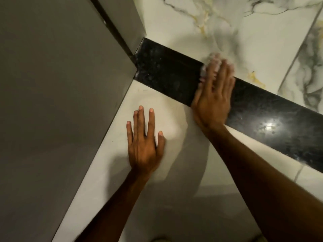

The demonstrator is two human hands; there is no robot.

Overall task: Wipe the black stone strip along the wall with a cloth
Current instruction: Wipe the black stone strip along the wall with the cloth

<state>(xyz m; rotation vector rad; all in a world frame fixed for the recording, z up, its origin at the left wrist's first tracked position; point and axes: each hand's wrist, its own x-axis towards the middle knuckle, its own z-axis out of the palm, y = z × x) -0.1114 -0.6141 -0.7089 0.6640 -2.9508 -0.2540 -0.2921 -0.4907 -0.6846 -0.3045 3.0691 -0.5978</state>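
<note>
A glossy black stone strip (167,74) runs diagonally across the pale wall from the corner at upper left to the right edge. My right hand (214,95) lies flat across the strip, blurred by motion, pressing a whitish cloth (214,61) of which only a little shows past the fingertips. My left hand (144,138) rests flat with fingers spread on the pale wall below the strip, holding nothing.
A grey panel (57,88) meets the wall at the left, where the strip ends in the corner. Marble-patterned tiles (236,28) with grey and gold veins lie above the strip. A light glare (270,125) shines on the strip's right part.
</note>
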